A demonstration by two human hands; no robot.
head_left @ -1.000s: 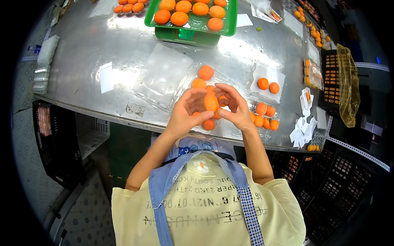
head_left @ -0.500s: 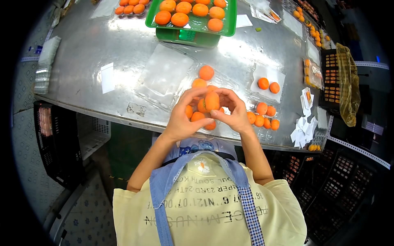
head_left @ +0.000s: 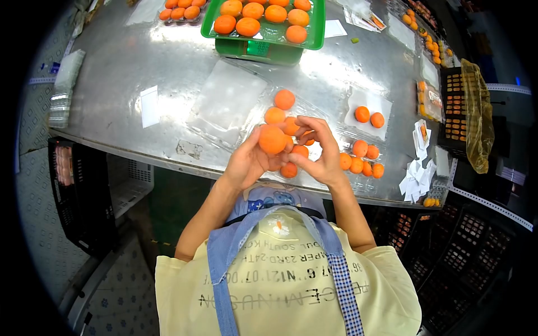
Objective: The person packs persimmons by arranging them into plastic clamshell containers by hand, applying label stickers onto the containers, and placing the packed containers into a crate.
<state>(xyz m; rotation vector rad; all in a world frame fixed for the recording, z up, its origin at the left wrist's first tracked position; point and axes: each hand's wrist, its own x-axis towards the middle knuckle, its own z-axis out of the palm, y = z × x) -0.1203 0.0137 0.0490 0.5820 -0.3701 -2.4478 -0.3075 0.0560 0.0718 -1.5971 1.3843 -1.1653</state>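
Note:
My left hand point(head_left: 245, 163) holds a round orange fruit point(head_left: 272, 139) on its fingers, raised above the table. Just to the right is my right hand point(head_left: 321, 155), its thumb and fingers curved apart, with no fruit clearly gripped. More orange fruits point(head_left: 284, 99) lie beyond and beneath both hands, some partly hidden by the fingers. They seem to lie in or beside a clear plastic container point(head_left: 314, 116). Left of it, another clear plastic container point(head_left: 228, 94) with a white sheet lies on the metal table point(head_left: 120, 67).
A green tray point(head_left: 320, 33) of orange fruits stands on a green scale point(head_left: 258, 51). At right, two fruits sit on a white sheet point(head_left: 364, 102), with several fruits point(head_left: 357, 164) nearer me. Paper slips point(head_left: 413, 182) lie near the right edge. Black crates point(head_left: 78, 196) stand below left.
My left hand has turned and brought the fruit left and up towards the camera. My right hand's fingers have come away from it and the hands are farther apart.

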